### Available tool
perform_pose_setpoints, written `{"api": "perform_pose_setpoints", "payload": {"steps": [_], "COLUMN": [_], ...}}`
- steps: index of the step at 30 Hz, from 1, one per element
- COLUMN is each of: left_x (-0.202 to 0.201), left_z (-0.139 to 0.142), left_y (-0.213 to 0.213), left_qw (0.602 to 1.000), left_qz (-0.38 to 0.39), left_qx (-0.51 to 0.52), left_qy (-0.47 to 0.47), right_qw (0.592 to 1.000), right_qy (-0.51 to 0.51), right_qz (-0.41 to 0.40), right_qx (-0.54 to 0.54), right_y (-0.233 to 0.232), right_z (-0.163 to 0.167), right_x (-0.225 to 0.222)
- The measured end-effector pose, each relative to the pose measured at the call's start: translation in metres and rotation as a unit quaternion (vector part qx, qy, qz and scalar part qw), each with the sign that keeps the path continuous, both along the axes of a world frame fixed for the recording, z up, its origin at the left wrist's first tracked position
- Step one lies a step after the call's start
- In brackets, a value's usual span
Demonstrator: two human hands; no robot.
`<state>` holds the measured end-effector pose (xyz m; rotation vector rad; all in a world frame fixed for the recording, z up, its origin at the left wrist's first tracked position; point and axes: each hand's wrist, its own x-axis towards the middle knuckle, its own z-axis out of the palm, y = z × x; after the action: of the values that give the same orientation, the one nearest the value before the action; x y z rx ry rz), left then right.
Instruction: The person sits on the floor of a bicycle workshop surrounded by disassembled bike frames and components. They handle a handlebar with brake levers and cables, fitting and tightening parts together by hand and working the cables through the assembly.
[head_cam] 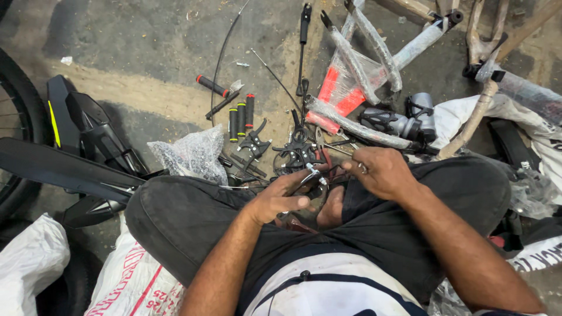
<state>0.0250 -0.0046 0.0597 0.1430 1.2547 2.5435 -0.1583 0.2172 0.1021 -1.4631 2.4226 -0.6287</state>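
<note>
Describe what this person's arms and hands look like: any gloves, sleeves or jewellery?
Both arms are bare from the elbow down: no sleeves reach the forearms, and no gloves cover the left hand or the right hand. No watch or bracelet shows on either wrist. A small ring-like glint sits at a right-hand finger, too small to confirm.

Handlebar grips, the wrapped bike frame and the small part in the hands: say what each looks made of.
Handlebar grips: matte black, likely rubber, with red tips.
Bike frame: probably metal tubes, hidden under clear plastic wrap that creases and glints.
Small part: bright bare metal, judging by its shine; the left hand holds it, the right hand pinches something too small to tell.
</note>
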Motion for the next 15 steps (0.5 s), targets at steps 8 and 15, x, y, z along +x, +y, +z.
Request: {"api": "perform_pose_setpoints", "payload": {"steps": [8, 15], "left_x": [-0.001, -0.004], "left_z": [-0.004, -0.01], "left_y": [0.001, 0.002], "left_qw": [1.0, 0.999], "left_qz": [-0.007, 0.011], "left_qx": [0.002, 0.008], "left_qy": [-0.022, 0.031], "right_qw": [0.995, 0.997], "right_qy": [0.007, 0.02], "right_qz": [-0.078, -0.055], "right_qx": [0.061, 0.048], "right_y": [-0.007, -0.007], "right_z": [-0.002, -0.007], "right_x": [0.007, 0.008]}}
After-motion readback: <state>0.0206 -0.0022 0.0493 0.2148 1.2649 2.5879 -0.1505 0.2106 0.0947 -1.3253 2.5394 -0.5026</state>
